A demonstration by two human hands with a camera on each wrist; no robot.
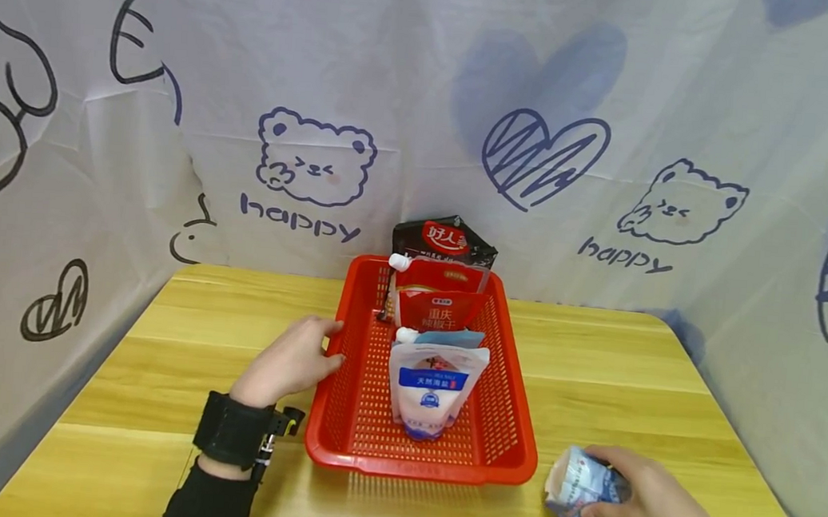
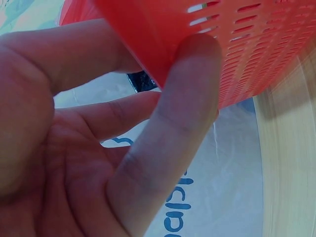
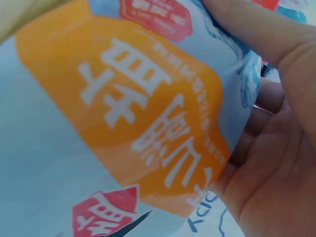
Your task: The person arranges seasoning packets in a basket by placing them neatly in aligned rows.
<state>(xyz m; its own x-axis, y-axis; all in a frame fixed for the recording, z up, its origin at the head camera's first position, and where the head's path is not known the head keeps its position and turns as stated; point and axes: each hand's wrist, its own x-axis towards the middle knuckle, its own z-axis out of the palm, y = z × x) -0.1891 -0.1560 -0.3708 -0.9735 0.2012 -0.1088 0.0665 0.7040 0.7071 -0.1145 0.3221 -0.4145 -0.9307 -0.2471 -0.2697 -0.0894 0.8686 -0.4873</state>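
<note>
A red plastic basket with perforated walls stands on the wooden table. My left hand grips its left rim, the thumb lying against the outer wall in the left wrist view. To the right of the basket's near corner, my right hand holds a light-blue pouch tilted, fingers on one side and thumb on the other. In the right wrist view this pouch shows a large orange label with white characters. Its lower end runs out of the head view.
Inside the basket a white salt pouch stands in front, a light-blue one behind it. Red pouches and a black packet stand further back. A printed white curtain hangs behind the table.
</note>
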